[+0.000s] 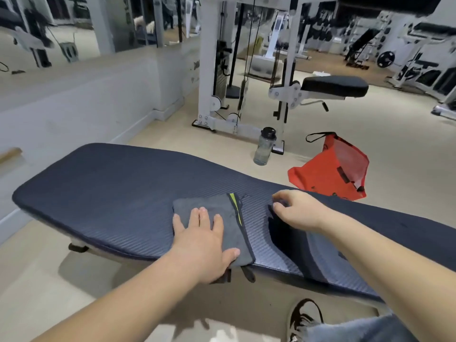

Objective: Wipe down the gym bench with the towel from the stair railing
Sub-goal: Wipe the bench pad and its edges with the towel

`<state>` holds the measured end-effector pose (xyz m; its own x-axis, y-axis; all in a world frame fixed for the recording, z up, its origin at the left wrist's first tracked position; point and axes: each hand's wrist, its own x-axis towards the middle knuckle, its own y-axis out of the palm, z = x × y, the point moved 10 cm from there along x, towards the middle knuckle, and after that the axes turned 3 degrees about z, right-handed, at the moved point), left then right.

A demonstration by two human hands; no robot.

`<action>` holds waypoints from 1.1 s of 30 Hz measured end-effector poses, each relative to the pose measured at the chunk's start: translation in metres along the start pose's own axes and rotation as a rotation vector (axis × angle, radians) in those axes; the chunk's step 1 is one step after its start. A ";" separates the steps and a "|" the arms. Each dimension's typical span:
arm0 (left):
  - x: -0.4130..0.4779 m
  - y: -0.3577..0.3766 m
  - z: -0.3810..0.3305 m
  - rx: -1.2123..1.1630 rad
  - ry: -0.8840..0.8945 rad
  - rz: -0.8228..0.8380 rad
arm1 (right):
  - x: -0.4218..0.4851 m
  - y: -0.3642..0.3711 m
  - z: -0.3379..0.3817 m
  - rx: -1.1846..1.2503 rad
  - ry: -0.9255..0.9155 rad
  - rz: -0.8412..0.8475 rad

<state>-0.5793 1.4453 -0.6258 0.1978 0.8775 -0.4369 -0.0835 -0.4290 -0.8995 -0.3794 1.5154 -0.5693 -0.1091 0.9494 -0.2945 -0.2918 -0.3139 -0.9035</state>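
Observation:
The gym bench (111,193) has a long dark navy ribbed pad that runs across the view from left to right. A folded grey towel (235,239) with a yellow-green stripe lies on the pad near its front edge. My left hand (204,243) presses flat on the towel, fingers spread and thumb hooked at its near edge. My right hand (296,211) is to the right of the towel, with its curled fingertips touching the pad beside the gap between the pad sections. Nothing shows in its fingers.
A clear water bottle (265,146) and a red mesh bag (330,169) sit on the floor behind the bench. A white cable machine (209,70) with a black seat (334,86) stands beyond. A low wall (74,107) runs on the left. My shoe (306,317) is below the bench.

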 end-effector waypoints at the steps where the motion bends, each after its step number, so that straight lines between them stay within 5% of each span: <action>1: 0.009 -0.002 0.003 -0.020 -0.014 -0.015 | 0.008 -0.001 -0.010 -0.006 0.001 -0.029; 15: 0.140 -0.056 -0.030 -0.047 -0.222 -0.107 | 0.025 -0.018 -0.106 0.169 0.065 -0.009; 24: 0.072 -0.025 -0.096 0.084 0.286 -0.166 | 0.029 -0.017 -0.104 0.266 0.049 -0.035; 30: 0.142 -0.050 -0.080 -0.091 -0.028 -0.198 | 0.026 -0.017 -0.108 0.261 0.048 -0.048; 33: 0.107 -0.034 -0.119 -0.073 0.051 -0.248 | 0.026 -0.025 -0.108 0.273 0.053 -0.080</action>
<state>-0.4394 1.5283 -0.6401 0.2524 0.9466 -0.2006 0.0439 -0.2183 -0.9749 -0.2722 1.5497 -0.5879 -0.0276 0.9684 -0.2480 -0.5431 -0.2228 -0.8095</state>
